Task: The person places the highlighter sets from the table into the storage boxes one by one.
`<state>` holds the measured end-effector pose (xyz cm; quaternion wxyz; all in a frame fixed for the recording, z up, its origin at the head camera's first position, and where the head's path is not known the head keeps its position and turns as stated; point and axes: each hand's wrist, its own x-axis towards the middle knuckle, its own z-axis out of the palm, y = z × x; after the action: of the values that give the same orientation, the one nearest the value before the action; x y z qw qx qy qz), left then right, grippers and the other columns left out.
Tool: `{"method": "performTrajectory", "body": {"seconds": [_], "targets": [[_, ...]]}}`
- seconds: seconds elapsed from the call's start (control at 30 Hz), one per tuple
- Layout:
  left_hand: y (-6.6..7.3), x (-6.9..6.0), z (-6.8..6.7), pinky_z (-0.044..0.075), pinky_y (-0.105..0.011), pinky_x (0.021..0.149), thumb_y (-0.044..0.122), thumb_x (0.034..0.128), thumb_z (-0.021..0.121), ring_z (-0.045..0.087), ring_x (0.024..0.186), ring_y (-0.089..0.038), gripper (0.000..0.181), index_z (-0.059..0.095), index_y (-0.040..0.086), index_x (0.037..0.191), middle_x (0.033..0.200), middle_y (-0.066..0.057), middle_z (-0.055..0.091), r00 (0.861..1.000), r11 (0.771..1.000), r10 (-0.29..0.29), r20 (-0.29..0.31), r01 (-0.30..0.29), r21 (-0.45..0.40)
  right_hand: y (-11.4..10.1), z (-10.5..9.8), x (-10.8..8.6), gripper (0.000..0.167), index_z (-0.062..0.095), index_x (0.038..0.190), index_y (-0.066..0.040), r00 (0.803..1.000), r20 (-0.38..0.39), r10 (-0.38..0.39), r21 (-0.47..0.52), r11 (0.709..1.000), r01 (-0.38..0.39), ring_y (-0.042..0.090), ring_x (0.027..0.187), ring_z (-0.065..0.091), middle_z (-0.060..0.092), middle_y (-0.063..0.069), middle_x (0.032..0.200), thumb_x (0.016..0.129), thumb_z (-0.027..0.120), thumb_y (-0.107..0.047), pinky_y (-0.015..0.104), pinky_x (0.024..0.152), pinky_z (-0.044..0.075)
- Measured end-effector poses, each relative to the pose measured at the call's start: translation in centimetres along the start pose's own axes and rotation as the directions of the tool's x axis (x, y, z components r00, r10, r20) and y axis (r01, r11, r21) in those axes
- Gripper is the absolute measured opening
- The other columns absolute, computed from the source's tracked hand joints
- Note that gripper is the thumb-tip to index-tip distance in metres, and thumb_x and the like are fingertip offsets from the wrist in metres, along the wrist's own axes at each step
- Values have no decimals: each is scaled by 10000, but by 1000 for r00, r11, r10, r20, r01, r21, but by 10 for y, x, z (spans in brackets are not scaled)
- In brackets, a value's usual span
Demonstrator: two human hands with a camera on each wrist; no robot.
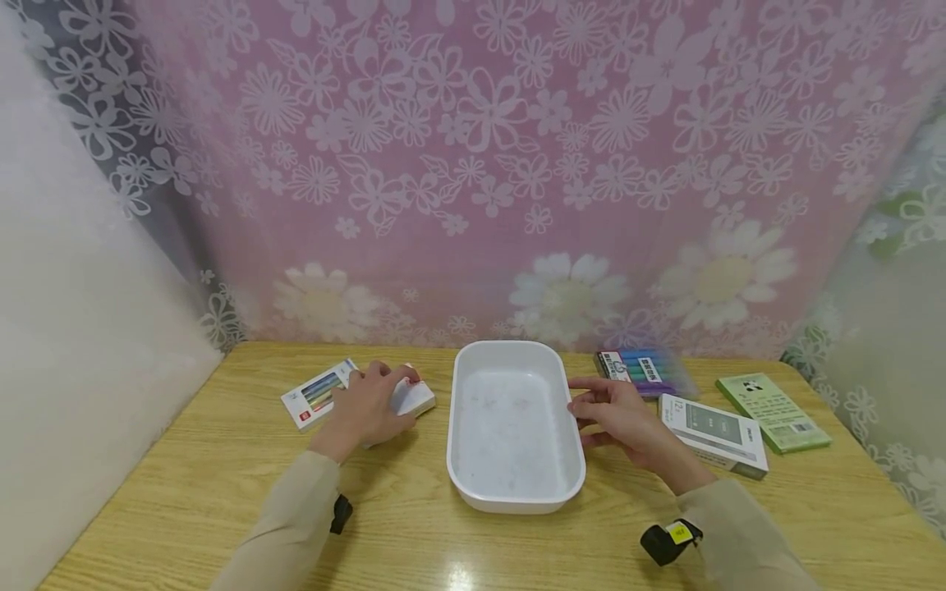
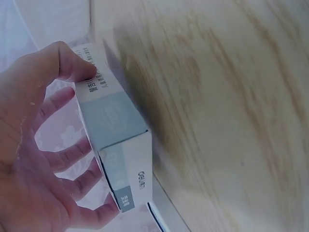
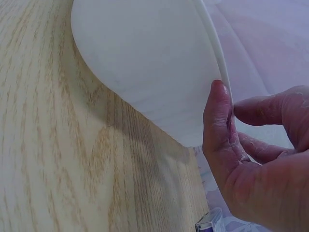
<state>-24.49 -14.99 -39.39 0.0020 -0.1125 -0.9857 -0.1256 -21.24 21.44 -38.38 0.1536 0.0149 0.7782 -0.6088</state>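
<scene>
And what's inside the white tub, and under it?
Inside the tub, only its own floor shows, with faint marks. It stands on the table; whatever may lie beneath its base is covered and can't be seen.

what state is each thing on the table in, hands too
Small white box: visible end closed
Left hand: gripping that box
White tray: upright, empty
Right hand: touching the tray's rim
Windowed box: lying flat
Clear pen pack: lying flat
Grey-and-white box: lying flat
Green pack: lying flat
</scene>
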Motion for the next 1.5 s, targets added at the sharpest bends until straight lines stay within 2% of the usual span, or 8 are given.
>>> {"method": "performTrajectory", "body": {"seconds": [0.37, 0.6, 0.93, 1.17, 1.4, 1.5], "targets": [[-6, -12, -2, 478, -704, 808, 389, 816, 751, 544, 1142, -459, 550, 583, 356, 1339, 1407, -159, 542, 994, 997, 57, -92, -62, -49, 3, 0, 0, 552, 437, 1510, -8, 1000, 4, 3, 3, 1000, -3, 170, 880, 715, 677, 72, 1066, 1006, 625, -132, 332, 700, 619], [-1, -17, -11, 511, -599, 748, 381, 814, 758, 556, 1107, -433, 565, 580, 350, 1349, 1409, -148, 543, 985, 993, 102, -137, -109, -43, 2, 0, -1, 558, 426, 1517, -7, 1000, 5, -3, 10, 1000, 3, 167, 887, 718, 683, 98, 1107, 1011, 622, -136, 332, 707, 623], [6, -23, -25, 514, -580, 787, 367, 789, 748, 567, 1101, -393, 566, 600, 350, 1336, 1420, -105, 549, 976, 989, 134, -172, -143, -46, 2, 0, 0, 566, 422, 1524, -18, 1000, 6, 0, 22, 1000, 0, 163, 885, 720, 689, 127, 1157, 1011, 625, -144, 329, 707, 624], [16, -28, -32, 493, -519, 753, 338, 757, 756, 571, 1081, -360, 584, 610, 378, 1321, 1400, -63, 556, 964, 978, 184, -191, -198, -59, 3, -1, 0, 580, 406, 1538, -22, 1000, 8, 5, 37, 999, -5, 162, 870, 720, 705, 127, 1158, 1014, 622, -144, 320, 697, 622], [32, -27, -39, 455, -404, 731, 303, 724, 732, 574, 1062, -323, 602, 618, 394, 1308, 1375, -14, 557, 949, 963, 248, -197, -264, -61, 4, -3, 1, 584, 396, 1542, -22, 1000, 11, 7, 57, 998, -7, 168, 872, 722, 720, 100, 1116, 1014, 619, -139, 319, 691, 621], [38, -27, -41, 444, -405, 738, 293, 717, 730, 571, 1054, -311, 608, 617, 404, 1304, 1366, 7, 562, 944, 957, 266, -196, -283, -65, 5, -4, 1, 591, 382, 1546, -15, 1000, 14, 0, 73, 997, -1, 165, 879, 723, 727, 76, 1093, 1016, 614, -137, 317, 695, 622]]}}
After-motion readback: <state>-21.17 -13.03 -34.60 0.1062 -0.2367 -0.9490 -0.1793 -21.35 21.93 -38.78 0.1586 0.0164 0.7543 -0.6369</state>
